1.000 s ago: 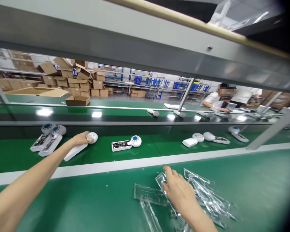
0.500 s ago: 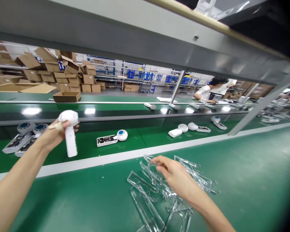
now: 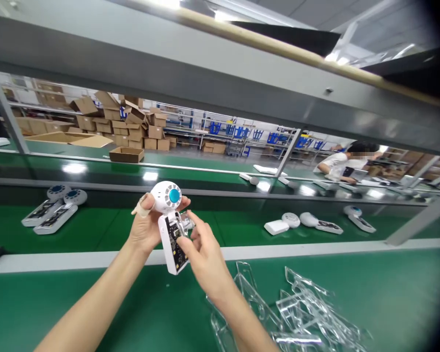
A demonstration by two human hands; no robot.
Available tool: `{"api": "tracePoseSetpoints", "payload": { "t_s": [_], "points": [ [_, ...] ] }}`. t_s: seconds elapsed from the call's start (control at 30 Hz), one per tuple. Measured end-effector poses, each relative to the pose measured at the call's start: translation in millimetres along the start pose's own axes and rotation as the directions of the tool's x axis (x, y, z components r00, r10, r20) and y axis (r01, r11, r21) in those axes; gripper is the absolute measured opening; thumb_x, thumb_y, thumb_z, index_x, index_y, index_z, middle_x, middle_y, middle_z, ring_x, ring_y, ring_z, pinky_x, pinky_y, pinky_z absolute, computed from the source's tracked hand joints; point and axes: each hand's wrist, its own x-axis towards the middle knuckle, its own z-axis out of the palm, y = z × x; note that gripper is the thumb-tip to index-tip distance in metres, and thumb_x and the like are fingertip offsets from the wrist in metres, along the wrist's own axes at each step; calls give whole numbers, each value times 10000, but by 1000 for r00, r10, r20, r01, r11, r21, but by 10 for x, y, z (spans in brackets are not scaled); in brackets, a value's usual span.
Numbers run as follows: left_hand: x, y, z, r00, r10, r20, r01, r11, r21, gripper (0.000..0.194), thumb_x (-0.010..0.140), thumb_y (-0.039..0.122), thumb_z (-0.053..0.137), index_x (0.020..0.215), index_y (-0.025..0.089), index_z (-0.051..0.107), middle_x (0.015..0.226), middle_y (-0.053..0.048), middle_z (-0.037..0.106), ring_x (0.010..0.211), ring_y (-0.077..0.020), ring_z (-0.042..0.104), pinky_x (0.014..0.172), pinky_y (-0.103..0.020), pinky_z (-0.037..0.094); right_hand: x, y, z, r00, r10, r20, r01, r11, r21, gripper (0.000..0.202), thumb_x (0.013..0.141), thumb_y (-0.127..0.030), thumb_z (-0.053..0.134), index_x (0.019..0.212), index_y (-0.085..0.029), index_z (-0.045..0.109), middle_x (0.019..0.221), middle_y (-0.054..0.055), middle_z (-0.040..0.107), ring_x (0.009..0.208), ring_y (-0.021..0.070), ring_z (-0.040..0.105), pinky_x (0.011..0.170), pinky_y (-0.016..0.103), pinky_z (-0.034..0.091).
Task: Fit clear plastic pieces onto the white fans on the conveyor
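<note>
A white handheld device point(image 3: 169, 195) with a round head, a teal centre and an open body showing a dark circuit board is held up over the bench. My left hand point(image 3: 145, 225) grips it around the head, a wrap on one finger. At the board's side, my right hand point(image 3: 202, 244) pinches a small clear plastic piece point(image 3: 185, 223) against the device's neck. Clear plastic frames point(image 3: 315, 313) lie in a loose heap on the green bench point(image 3: 161, 313), below and right of my hands.
Two similar devices point(image 3: 56, 217) lie on the belt at left; several more point(image 3: 289, 220) lie at right. A metal post point(image 3: 418, 220) stands at right, under an overhead beam point(image 3: 205, 73). A person point(image 3: 337, 166) works across the line, and a cardboard tray point(image 3: 126, 155) sits opposite.
My left hand has brought the device rightward and turned its circuit side toward me. My right hand has left the heap and come up to the device with a clear piece. The view has shifted.
</note>
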Motion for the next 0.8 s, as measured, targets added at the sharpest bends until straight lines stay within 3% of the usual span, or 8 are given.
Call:
{"api": "tracePoseSetpoints", "payload": {
  "t_s": [0.23,0.33,0.43,0.5,0.57,0.67,0.73,0.8],
  "points": [
    [-102,57,100,993,111,44,-112,993,40,521,554,473,827,912,123,683,885,-148,739,964,-367,673,894,-541,525,-84,-50,297,997,-48,-57,39,988,-152,631,894,-329,484,1491,-329,280,1208,99,460,1146,271,479,991,468,412],
    [-124,82,141,988,152,38,-154,987,51,510,571,459,825,940,139,680,873,-135,738,945,-364,679,901,-554,517,-157,24,270,997,-45,65,53,992,-119,693,926,-344,448,1529,-322,108,1356,103,437,1234,272,447,1026,459,392],
    [-132,46,149,988,157,8,-157,986,57,536,592,492,806,983,149,676,909,-127,732,1004,-361,657,899,-535,520,-168,40,142,978,-6,211,20,998,-63,727,943,-340,437,1529,-334,6,1323,84,506,1153,247,534,971,417,445],
    [-141,4,120,994,107,4,-107,991,81,647,590,599,771,1050,156,666,1022,-141,715,1069,-359,626,887,-503,528,-132,28,51,979,4,202,20,993,-116,726,933,-330,467,1528,-342,51,1223,79,558,1085,251,566,942,428,462],
    [-155,-34,74,1000,9,14,-12,978,208,736,572,627,772,1144,182,642,1115,-143,689,1084,-335,617,866,-441,535,-87,33,-9,991,-24,133,56,968,-244,717,914,-292,503,1522,-352,128,1136,85,560,1056,273,562,920,462,469],
    [-169,-71,15,990,-130,-45,135,850,509,656,604,550,796,1128,181,654,1080,-131,697,991,-283,648,792,-345,529,-71,103,-14,995,-87,55,102,908,-406,722,881,-218,537,1506,-368,207,1094,95,529,1060,298,541,909,508,467],
    [-167,-98,6,985,-136,-106,172,757,630,572,643,561,763,1031,149,680,1005,-130,708,919,-268,657,721,-315,515,-106,175,25,995,-101,27,103,916,-388,714,872,-204,534,1502,-357,234,1155,105,508,1092,294,529,924,504,465],
    [-165,-135,18,988,-67,-138,143,727,672,545,643,569,756,967,138,679,972,-125,710,900,-269,657,691,-304,501,-143,241,72,994,-114,-2,109,957,-269,659,885,-229,498,1495,-335,270,1254,108,478,1156,274,506,964,467,454]
  ]
}}
